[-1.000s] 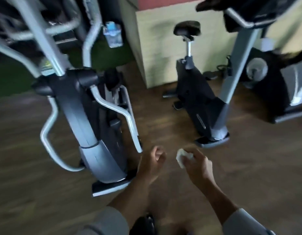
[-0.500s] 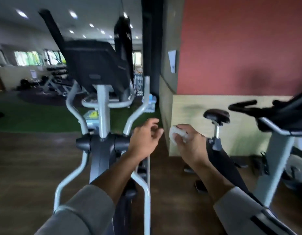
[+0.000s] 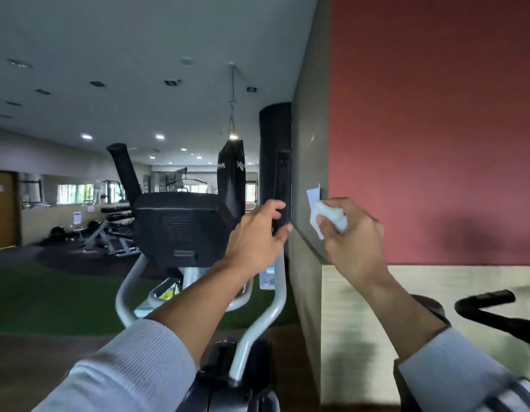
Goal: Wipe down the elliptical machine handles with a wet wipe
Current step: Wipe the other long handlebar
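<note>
A: Where is the wet wipe [image 3: 329, 219]?
B: Bunched in the right hand [image 3: 351, 236], whose fingers curl round it in a tight grip, just beside the grey wall corner [image 3: 308, 162].
A: And the left hand [image 3: 255, 236]?
B: Its thumb and fingers curl round the elliptical's right handle [image 3: 280, 217], at the black foam top. The left handle [image 3: 125, 171] stands apart, rising beside the black console [image 3: 180, 226].

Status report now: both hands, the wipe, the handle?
Left hand closing round right handle grip, grasp unclear. Right hand grips wet wipe, off the handle. Wall corner close beside.
</note>
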`<control>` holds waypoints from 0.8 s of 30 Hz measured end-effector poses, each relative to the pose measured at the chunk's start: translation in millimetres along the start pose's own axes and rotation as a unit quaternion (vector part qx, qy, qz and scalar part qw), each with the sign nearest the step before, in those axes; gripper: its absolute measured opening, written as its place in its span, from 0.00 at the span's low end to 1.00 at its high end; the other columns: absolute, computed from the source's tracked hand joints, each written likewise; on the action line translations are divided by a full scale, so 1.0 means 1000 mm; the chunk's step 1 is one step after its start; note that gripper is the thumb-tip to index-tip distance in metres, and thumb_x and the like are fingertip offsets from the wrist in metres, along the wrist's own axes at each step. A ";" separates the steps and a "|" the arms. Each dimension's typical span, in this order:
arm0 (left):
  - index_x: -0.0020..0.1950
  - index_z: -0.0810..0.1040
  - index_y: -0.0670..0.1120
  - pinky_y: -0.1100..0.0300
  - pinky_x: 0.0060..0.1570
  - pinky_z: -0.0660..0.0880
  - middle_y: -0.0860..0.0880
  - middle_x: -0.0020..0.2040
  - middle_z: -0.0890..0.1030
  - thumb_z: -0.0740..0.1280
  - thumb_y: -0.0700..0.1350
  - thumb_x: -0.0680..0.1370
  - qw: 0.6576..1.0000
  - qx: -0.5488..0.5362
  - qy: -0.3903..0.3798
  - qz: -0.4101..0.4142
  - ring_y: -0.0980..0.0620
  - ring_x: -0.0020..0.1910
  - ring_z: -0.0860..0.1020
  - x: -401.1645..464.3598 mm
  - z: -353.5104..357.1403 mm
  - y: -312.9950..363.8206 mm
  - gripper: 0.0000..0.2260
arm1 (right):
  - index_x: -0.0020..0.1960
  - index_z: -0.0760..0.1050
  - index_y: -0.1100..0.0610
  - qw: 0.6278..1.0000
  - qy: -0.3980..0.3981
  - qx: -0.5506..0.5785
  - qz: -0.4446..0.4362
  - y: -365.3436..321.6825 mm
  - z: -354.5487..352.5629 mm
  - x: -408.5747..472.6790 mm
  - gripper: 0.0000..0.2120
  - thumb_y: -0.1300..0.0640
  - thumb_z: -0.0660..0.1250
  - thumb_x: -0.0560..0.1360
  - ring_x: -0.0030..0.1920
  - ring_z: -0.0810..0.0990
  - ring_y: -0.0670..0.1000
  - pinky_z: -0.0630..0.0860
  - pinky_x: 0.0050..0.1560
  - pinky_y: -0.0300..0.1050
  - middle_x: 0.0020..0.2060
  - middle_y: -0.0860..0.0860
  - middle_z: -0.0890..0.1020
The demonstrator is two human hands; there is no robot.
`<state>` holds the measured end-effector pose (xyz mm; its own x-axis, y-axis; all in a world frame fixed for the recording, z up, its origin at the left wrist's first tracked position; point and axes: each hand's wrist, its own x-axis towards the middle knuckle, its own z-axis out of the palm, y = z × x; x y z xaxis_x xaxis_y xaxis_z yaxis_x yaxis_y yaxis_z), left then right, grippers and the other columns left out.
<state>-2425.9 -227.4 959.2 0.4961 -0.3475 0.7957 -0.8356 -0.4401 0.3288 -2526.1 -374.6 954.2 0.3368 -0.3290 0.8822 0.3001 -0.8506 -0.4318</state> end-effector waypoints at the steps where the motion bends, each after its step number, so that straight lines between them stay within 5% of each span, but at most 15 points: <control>1: 0.67 0.69 0.57 0.46 0.52 0.79 0.57 0.60 0.79 0.67 0.54 0.77 1.000 0.001 0.003 0.005 0.53 0.49 0.80 0.010 0.002 -0.004 0.19 | 0.57 0.78 0.51 1.000 0.008 0.000 -0.006 0.004 0.004 0.011 0.11 0.57 0.69 0.75 0.43 0.80 0.52 0.70 0.42 0.30 0.44 0.51 0.83; 5: 0.69 0.66 0.57 0.45 0.53 0.78 0.55 0.62 0.78 0.67 0.54 0.78 1.000 0.010 0.012 0.017 0.52 0.51 0.80 0.048 0.018 -0.016 0.21 | 0.58 0.78 0.54 0.999 0.023 -0.001 -0.027 0.029 0.022 0.050 0.12 0.59 0.69 0.75 0.42 0.79 0.52 0.66 0.37 0.19 0.47 0.53 0.83; 11: 0.72 0.63 0.59 0.46 0.54 0.78 0.54 0.64 0.76 0.67 0.54 0.77 0.998 0.050 0.024 0.027 0.51 0.54 0.79 0.114 0.061 -0.034 0.24 | 0.59 0.77 0.52 0.998 0.017 0.035 -0.045 0.082 0.063 0.108 0.11 0.57 0.67 0.77 0.36 0.78 0.49 0.68 0.33 0.22 0.43 0.54 0.83; 16: 0.74 0.55 0.63 0.44 0.56 0.77 0.53 0.68 0.72 0.68 0.51 0.77 0.997 0.042 0.064 0.006 0.49 0.58 0.78 0.179 0.089 -0.049 0.31 | 0.59 0.77 0.51 0.996 0.014 0.055 -0.075 0.117 0.104 0.162 0.11 0.58 0.67 0.77 0.34 0.73 0.38 0.65 0.33 0.20 0.43 0.53 0.80; 24: 0.75 0.52 0.60 0.51 0.54 0.72 0.49 0.70 0.70 0.69 0.51 0.76 0.984 0.119 0.130 -0.005 0.46 0.64 0.74 0.236 0.124 -0.098 0.34 | 0.58 0.78 0.51 0.985 0.096 0.066 -0.124 0.156 0.155 0.223 0.12 0.60 0.68 0.75 0.41 0.73 0.47 0.64 0.40 0.19 0.49 0.52 0.81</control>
<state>-2197.6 -368.7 1052.1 0.4010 -0.1323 0.9065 -0.7369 -0.6345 0.2333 -2266.0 -517.2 1055.0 0.0664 -0.2004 0.9775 0.4688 -0.8585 -0.2079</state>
